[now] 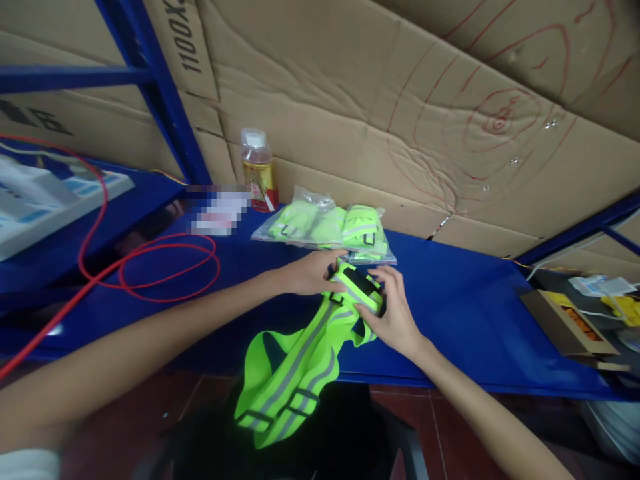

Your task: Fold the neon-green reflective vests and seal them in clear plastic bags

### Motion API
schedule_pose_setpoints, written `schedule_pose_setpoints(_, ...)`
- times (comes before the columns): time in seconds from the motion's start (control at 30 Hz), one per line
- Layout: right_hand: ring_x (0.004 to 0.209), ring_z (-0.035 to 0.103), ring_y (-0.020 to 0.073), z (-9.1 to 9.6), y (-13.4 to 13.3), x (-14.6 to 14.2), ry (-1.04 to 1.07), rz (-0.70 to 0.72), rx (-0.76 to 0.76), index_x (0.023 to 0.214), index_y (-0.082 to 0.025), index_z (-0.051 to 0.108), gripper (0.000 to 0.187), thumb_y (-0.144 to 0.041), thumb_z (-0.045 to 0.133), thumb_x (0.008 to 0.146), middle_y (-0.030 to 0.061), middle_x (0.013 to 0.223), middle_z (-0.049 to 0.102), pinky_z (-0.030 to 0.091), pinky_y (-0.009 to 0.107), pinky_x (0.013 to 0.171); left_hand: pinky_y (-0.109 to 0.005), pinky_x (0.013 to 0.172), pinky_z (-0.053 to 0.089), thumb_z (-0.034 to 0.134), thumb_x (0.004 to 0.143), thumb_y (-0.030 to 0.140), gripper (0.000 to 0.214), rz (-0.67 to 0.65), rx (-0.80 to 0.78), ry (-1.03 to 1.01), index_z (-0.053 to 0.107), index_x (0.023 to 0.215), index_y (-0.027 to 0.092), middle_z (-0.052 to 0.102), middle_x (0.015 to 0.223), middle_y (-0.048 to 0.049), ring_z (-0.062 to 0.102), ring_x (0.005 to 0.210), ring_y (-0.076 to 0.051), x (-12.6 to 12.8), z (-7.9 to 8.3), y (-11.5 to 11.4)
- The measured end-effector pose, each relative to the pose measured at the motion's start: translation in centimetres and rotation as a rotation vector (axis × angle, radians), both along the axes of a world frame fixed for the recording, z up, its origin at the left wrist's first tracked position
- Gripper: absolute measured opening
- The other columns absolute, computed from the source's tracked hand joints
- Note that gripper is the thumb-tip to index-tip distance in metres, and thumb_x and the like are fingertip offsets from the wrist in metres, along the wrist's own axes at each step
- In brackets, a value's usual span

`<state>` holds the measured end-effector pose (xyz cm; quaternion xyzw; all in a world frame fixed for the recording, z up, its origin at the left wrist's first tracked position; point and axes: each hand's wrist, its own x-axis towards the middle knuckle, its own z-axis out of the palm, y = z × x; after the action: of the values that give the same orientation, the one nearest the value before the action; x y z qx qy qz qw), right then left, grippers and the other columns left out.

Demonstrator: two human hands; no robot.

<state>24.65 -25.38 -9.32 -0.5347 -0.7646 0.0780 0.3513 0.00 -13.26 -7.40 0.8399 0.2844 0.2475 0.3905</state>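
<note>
A neon-green reflective strap harness [300, 360] with grey stripes and black buckles is held between my two hands. My left hand [315, 272] is closed on its upper left edge, thumb on top. My right hand [393, 310] grips the same upper part from the right, fingers curled around it. A black patch shows between the hands. The looser straps hang down over the table's front edge, with two black slide buckles near the bottom. Just behind my hands lie clear plastic bags [333, 227] packed with folded straps of the same green.
The blue table [450, 300] backs onto cardboard sheets [320, 100]. A bottle [259, 173] stands at the back beside a blurred paper [217, 213]. A red hose [170, 245] coils at left. An open cardboard box [565, 327] sits at right. Blue frame posts rise on both sides.
</note>
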Motion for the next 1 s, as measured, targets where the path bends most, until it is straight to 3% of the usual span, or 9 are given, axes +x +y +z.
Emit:
schedule_pose_setpoints(0.1,0.11,0.067,0.0306,0.3,0.4,0.3,-0.013,-0.146,-0.065,0.148,-0.022,0.059,0.076,-0.044,0.089,0.082,0.0161,0.133,0.063,0.063,0.046,0.089,-0.024,0.066,0.046,0.088,0.078,0.051,0.071,0.012,-0.036,0.036,0.065,0.134,0.013,0.063,0.089,0.0014,0.058,0.072,-0.016,0.1,-0.6,0.5)
schedule_pose_setpoints(0.27,0.058,0.061,0.0157,1.1,0.8,1.2,0.052,0.0,-0.206,0.124,-0.023,0.072,0.037,-0.047,0.077,0.096,-0.0019,0.078,0.07,0.053,0.028,0.056,-0.028,0.074,0.05,0.086,0.08,0.039,0.047,0.087,0.108,-0.024,0.066,0.119,0.021,0.056,0.116,-0.005,0.057,0.08,-0.016,-0.6,-0.7,-1.1)
schedule_pose_setpoints(0.43,0.084,0.074,0.0182,1.5,0.2,1.8,-0.129,0.198,-0.046,0.114,-0.024,0.071,0.013,-0.031,0.064,0.106,0.007,0.109,0.077,0.06,0.028,0.07,-0.026,0.067,0.037,0.062,0.098,0.021,0.007,-0.024,0.49,0.108,0.067,0.102,0.022,0.048,0.102,-0.0028,0.046,0.083,-0.017,-1.8,-1.0,-2.7)
schedule_pose_setpoints(0.6,0.099,0.074,0.0223,2.5,-1.1,1.8,-0.332,0.281,0.05,0.123,-0.023,0.073,0.02,-0.029,0.064,0.105,0.0112,0.119,0.073,0.063,0.034,0.082,-0.028,0.063,0.035,0.059,0.097,0.01,0.017,-0.23,0.666,0.233,0.07,0.098,0.023,0.052,0.098,-0.0033,0.048,0.08,-0.018,-3.7,0.0,-2.7)
schedule_pose_setpoints(0.7,0.103,0.072,0.0214,2.8,-1.3,1.8,-0.169,0.304,-0.043,0.111,-0.026,0.078,0.015,-0.034,0.066,0.106,0.009,0.118,0.068,0.062,0.036,0.089,-0.032,0.083,0.051,0.071,0.093,0.017,0.016,-0.323,0.629,0.197,0.078,0.105,0.024,0.059,0.115,-0.0086,0.061,0.099,-0.023,-4.8,1.3,-3.1)
schedule_pose_setpoints(0.77,0.096,0.069,0.019,2.4,-1.0,1.9,-0.048,0.259,-0.116,0.104,-0.025,0.077,0.014,-0.037,0.069,0.105,0.0081,0.116,0.065,0.061,0.033,0.081,-0.042,0.106,0.052,0.075,0.091,0.02,0.017,-0.357,0.55,0.139,0.083,0.106,0.025,0.06,0.133,-0.0129,0.062,0.123,-0.031,-5.2,1.8,-3.2)
schedule_pose_setpoints(0.83,0.087,0.067,0.0175,1.8,-0.2,2.0,0.026,0.157,-0.178,0.116,-0.024,0.073,0.027,-0.042,0.079,0.098,0.0082,0.116,0.065,0.058,0.029,0.068,-0.047,0.118,0.047,0.073,0.095,0.022,0.017,-0.357,0.436,0.094,0.086,0.105,0.027,0.059,0.148,-0.0136,0.06,0.137,-0.033,-5.2,1.7,-2.9)
schedule_pose_setpoints(0.93,0.086,0.068,0.0182,1.3,1.0,1.9,-0.013,0.094,-0.248,0.142,-0.024,0.064,0.061,-0.047,0.087,0.09,0.008,0.117,0.07,0.059,0.031,0.07,-0.041,0.11,0.051,0.072,0.1,0.027,0.015,-0.368,0.262,0.073,0.086,0.102,0.027,0.067,0.144,-0.0126,0.067,0.131,-0.029,-4.9,0.9,-1.6)
schedule_pose_setpoints(1.0,0.089,0.071,0.0195,1.6,1.8,1.6,-0.079,0.148,-0.281,0.136,-0.025,0.07,0.052,-0.047,0.085,0.091,0.0061,0.112,0.073,0.06,0.034,0.08,-0.037,0.101,0.054,0.079,0.094,0.028,0.007,-0.332,0.161,0.014,0.082,0.098,0.024,0.075,0.13,-0.0109,0.072,0.119,-0.026,-4.7,0.6,-0.6)
